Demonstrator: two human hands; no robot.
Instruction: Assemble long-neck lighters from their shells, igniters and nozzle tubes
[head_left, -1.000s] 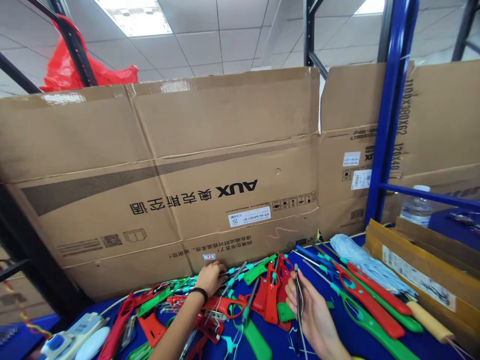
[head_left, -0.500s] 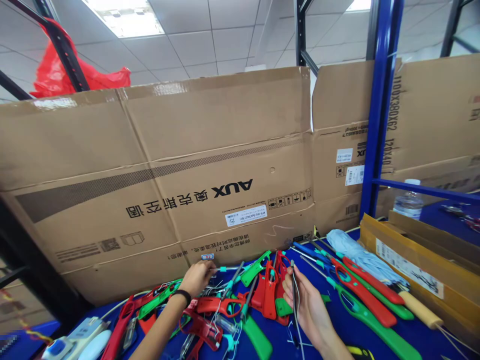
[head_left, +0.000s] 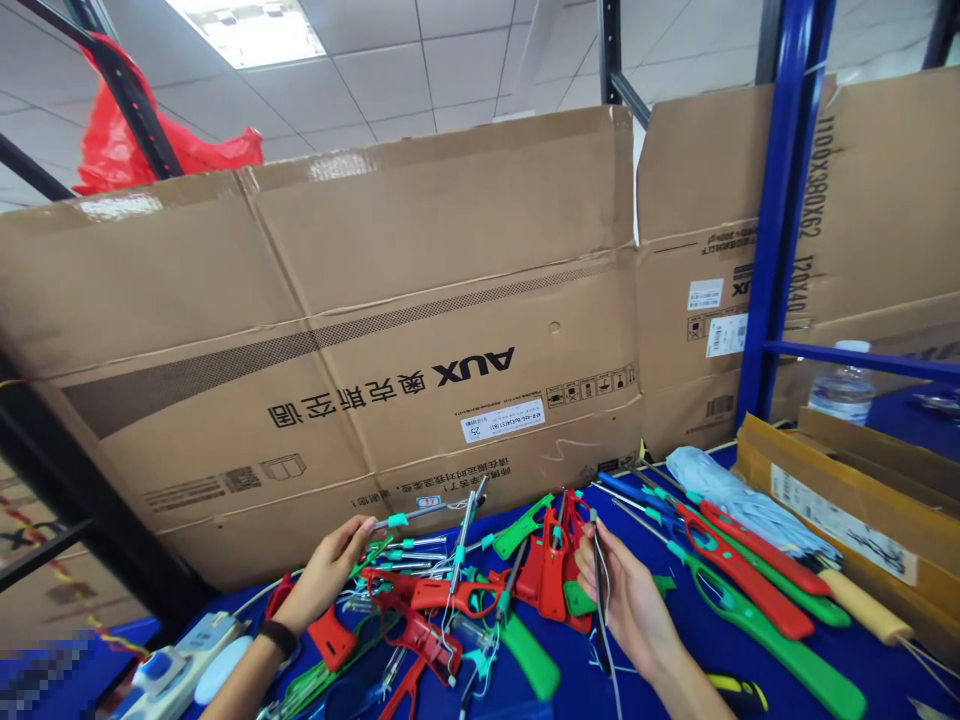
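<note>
Item under inspection: a slim metal barrel (head_left: 598,585) with a thin wire (head_left: 611,675) trailing from its lower end, standing near upright at the 12 o'clock side of the right hand (head_left: 634,600). The right hand is closed in a fingertip pinch on the barrel, gripping it firmly, with the thumb on the near side. It sits over the blue bench (head_left: 885,680), at the 3 o'clock edge of a heap of red and green utility-lighter parts (head_left: 454,597).

The left hand (head_left: 326,572) is open, fingers spread and holding nothing, at the pile's 9 o'clock edge. Its fingertips lie just beside a loose metal rod with a teal collar (head_left: 395,520).

Further out, finished-looking red and green lighters (head_left: 750,590) lie at 3 o'clock, and a white power strip (head_left: 180,655) sits at 8 o'clock.

Risks: the trailing wire could snag in the tangled pile if the barrel is lowered or swung, straining the wire at its joint. The narrow pinch leaves little grip, so a twist could drop the barrel. Loose rod ends near the open hand could also catch the skin.
</note>
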